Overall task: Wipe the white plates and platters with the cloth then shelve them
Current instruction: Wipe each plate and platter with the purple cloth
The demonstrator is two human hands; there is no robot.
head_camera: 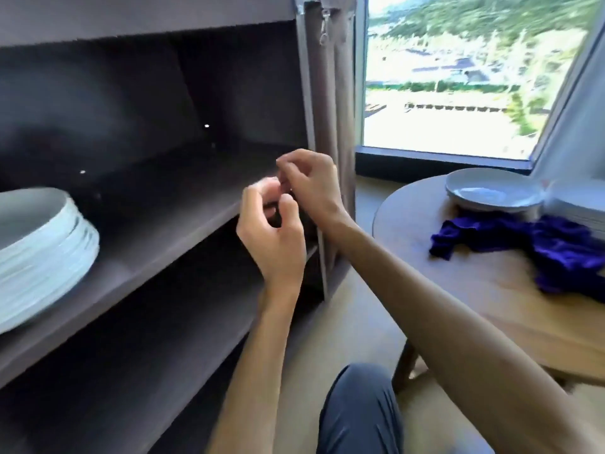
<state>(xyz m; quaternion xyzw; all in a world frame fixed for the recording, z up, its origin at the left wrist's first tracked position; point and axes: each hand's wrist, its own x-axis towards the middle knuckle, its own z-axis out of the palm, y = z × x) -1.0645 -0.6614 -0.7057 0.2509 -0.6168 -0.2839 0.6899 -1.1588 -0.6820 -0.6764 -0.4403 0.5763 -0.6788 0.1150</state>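
A stack of white plates [42,253] stands on the middle shelf [170,224] of a dark fabric cupboard at the left. On the round wooden table [458,276] at the right lie a purple cloth [537,247], a white platter [491,190] and a second pile of white plates [582,208] at the frame edge. My left hand [271,237] and my right hand [311,185] are close together in the air before the shelf's right end, fingers curled. Neither holds a plate or the cloth; whether the fingertips pinch anything small is blurred.
The cupboard's rolled-up fabric door and zipper [324,27] hang along its right post. A lower shelf [131,348] lies below. A window [458,77] fills the back right. My knee [357,411] in dark trousers is at the bottom.
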